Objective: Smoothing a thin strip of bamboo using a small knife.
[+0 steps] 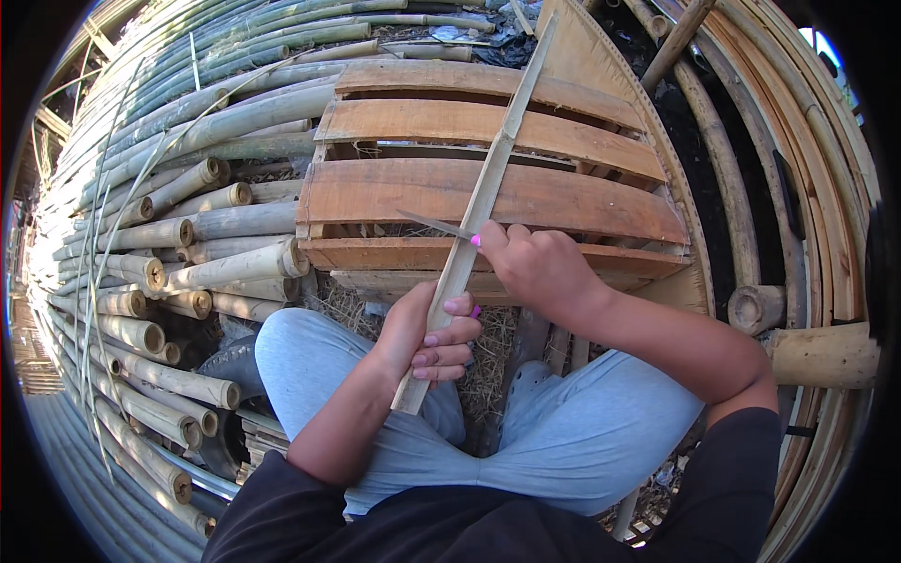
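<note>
Nearest you, your left hand (427, 340) has its fingers wrapped around a bamboo strip (456, 274) near its lower end, above your lap. Further along, your right hand (540, 267) closes its fingers on a knife (434, 222), blade crossing the strip. Beyond, the strip reaches over a slatted tabletop (582, 200), with bamboo poles (239, 266) stacked to its left.

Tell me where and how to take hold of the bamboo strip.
Grip the bamboo strip near its lower end, likely best from the left, as the left hand does: it slants away long and narrow, and the knife crosses it farther up.
</note>
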Action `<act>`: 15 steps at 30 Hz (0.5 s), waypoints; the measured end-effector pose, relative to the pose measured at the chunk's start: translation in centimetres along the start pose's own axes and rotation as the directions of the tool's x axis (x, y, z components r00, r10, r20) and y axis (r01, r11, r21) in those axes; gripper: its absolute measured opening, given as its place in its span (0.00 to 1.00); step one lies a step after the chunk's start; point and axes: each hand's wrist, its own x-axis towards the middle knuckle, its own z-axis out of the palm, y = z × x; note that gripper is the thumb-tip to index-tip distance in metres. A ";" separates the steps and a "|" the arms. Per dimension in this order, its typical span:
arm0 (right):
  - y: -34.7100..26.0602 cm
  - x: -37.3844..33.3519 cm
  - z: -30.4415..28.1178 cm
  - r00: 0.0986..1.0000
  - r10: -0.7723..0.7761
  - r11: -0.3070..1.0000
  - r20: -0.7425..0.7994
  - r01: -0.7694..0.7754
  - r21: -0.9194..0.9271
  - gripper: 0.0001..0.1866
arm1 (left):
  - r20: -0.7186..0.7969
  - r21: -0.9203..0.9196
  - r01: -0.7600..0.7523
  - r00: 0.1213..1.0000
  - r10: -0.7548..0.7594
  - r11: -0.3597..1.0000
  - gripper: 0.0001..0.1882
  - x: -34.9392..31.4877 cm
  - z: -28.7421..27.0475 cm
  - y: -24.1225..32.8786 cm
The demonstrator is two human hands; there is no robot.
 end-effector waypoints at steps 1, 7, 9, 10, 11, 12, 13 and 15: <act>0.7 0.3 0.1 1.000 0.001 1.000 -0.001 -0.001 -0.002 0.06 | 0.010 -0.008 0.000 1.000 0.000 1.000 0.18 0.2 0.0 0.0; -0.9 0.3 -0.9 1.000 -0.011 1.000 0.003 0.012 -0.025 0.06 | 0.017 -0.029 0.018 1.000 -0.017 0.999 0.18 -0.2 -0.4 0.5; -0.8 -0.1 -0.5 0.998 -0.050 0.998 -0.042 0.052 0.039 0.05 | 0.002 -0.016 0.025 1.000 -0.025 1.000 0.18 -0.1 -0.2 0.2; 0.0 0.4 -0.7 0.999 -0.045 0.998 -0.030 0.043 -0.049 0.06 | 0.006 -0.014 0.021 1.000 -0.021 1.000 0.18 -0.1 0.1 -0.1; 0.8 0.7 -0.5 0.999 -0.043 0.998 -0.031 0.042 -0.050 0.06 | 0.015 -0.006 0.018 1.000 -0.018 1.000 0.18 0.0 0.1 0.0; 1.5 0.8 -0.2 1.000 0.012 1.000 -0.003 -0.012 -0.014 0.06 | 0.015 -0.003 0.019 1.000 -0.019 1.000 0.18 0.1 0.0 0.1; 1.7 1.2 -0.2 0.998 0.063 0.998 0.026 -0.064 0.022 0.06 | 0.058 -0.066 0.051 0.997 -0.047 0.997 0.18 0.2 -0.3 0.3; 0.3 0.8 -0.8 0.998 0.052 0.998 0.029 -0.053 0.036 0.06 | 0.103 -0.125 0.083 0.992 -0.070 0.989 0.18 0.0 -0.8 0.6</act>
